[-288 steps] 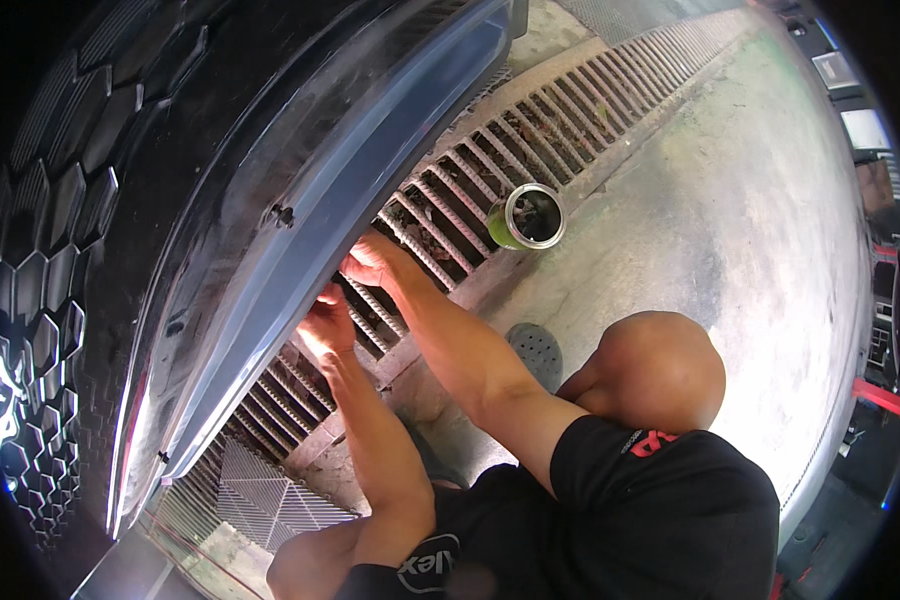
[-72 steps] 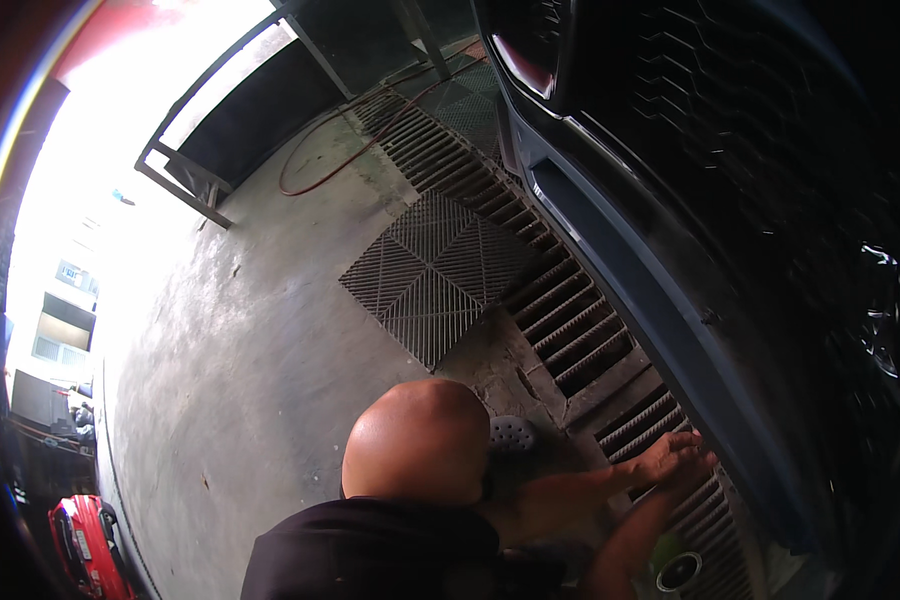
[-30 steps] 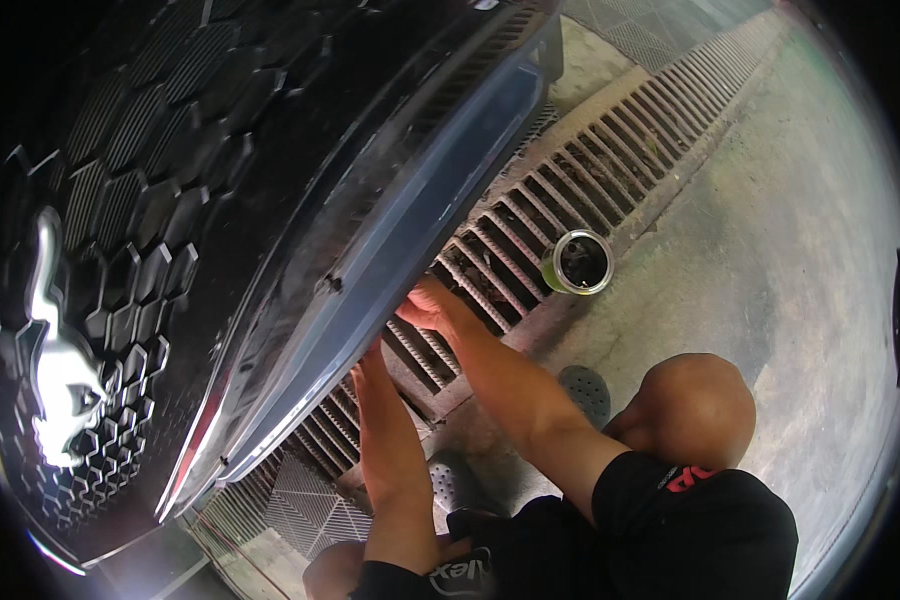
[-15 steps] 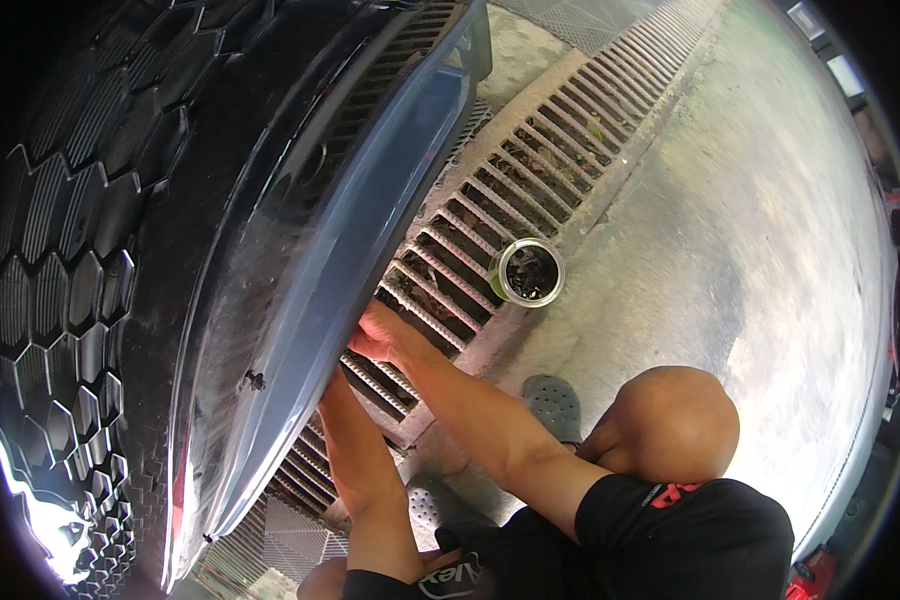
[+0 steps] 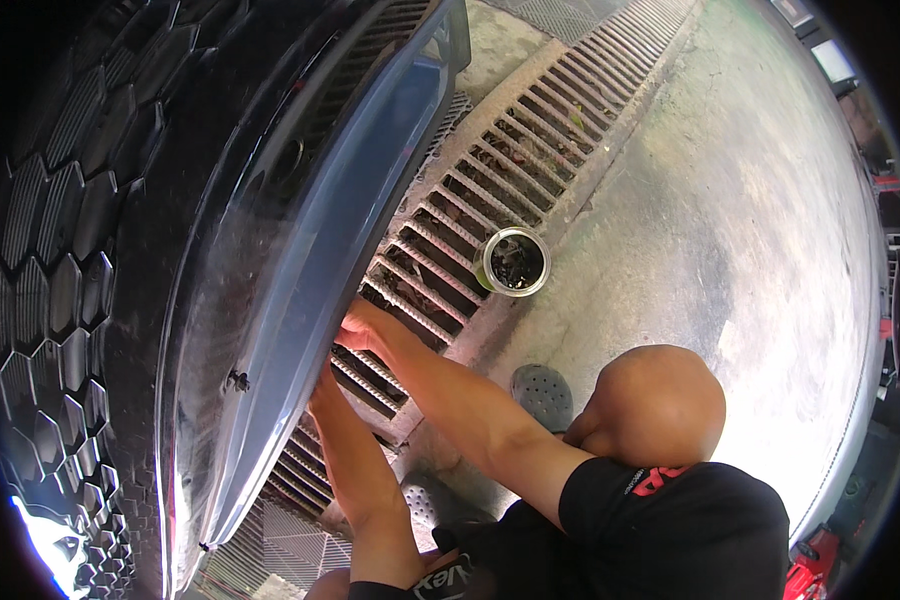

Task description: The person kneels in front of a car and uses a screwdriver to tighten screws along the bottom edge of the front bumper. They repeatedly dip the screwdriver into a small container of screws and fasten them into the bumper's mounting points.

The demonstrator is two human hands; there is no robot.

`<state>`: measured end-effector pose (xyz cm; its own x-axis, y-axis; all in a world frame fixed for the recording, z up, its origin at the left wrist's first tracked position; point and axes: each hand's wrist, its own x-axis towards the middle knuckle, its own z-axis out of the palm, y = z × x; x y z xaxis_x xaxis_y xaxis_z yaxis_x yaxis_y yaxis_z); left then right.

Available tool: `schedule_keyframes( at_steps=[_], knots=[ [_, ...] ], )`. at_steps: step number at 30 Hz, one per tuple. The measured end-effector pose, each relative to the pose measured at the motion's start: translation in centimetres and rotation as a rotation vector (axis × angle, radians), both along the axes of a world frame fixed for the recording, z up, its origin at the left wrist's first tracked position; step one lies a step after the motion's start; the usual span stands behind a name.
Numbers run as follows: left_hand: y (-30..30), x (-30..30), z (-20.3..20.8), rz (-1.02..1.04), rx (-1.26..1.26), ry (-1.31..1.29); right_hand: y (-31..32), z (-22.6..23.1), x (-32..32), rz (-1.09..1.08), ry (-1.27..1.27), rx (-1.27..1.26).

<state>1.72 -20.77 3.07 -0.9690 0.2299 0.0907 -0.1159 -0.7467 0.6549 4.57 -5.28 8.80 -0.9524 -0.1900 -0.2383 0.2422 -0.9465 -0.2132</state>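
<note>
The dark front bumper of a vehicle fills the left side, with a blue-grey lower lip (image 5: 355, 190) along its edge. Both my arms reach in under that lip. My right hand (image 5: 358, 326) shows only its back and part of the thumb side, against the lip's lower edge; its fingertips are tucked out of sight. Close by and nearer to me, my left hand (image 5: 322, 386) is visible only at the wrist, with the fingers hidden behind the lip. Whatever either hand touches underneath cannot be seen.
A rusty drain grate (image 5: 530, 160) runs diagonally beneath the lip. An open can (image 5: 516, 262) with dark bits inside stands at the grate's edge. Concrete floor (image 5: 690, 230) spreads to the right. A red object (image 5: 813, 565) lies at the lower right.
The whole view has shifted slightly, so the bumper, grate and can appear a little further left. Both hands remain at the underside of the lip, with little visible movement.
</note>
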Motion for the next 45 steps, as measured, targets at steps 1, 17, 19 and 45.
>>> schedule_keyframes(
  at_steps=[1,17,19,45],
  knots=[
    [-0.1,0.2,-0.2,0.014,-0.014,-0.001,-0.2,-0.3,-0.1,0.006,0.009,-0.003],
    [3.2,5.4,1.4,0.282,-0.127,-0.161,-0.5,-3.8,-2.0,0.026,0.062,0.107],
    [2.8,5.3,1.6,0.257,-0.134,-0.168,-0.8,-3.8,-2.1,0.005,0.067,0.126],
    [-0.1,4.0,-2.0,0.410,-0.790,0.169,0.2,-4.9,-2.8,-0.133,0.067,-0.030]
  ],
)
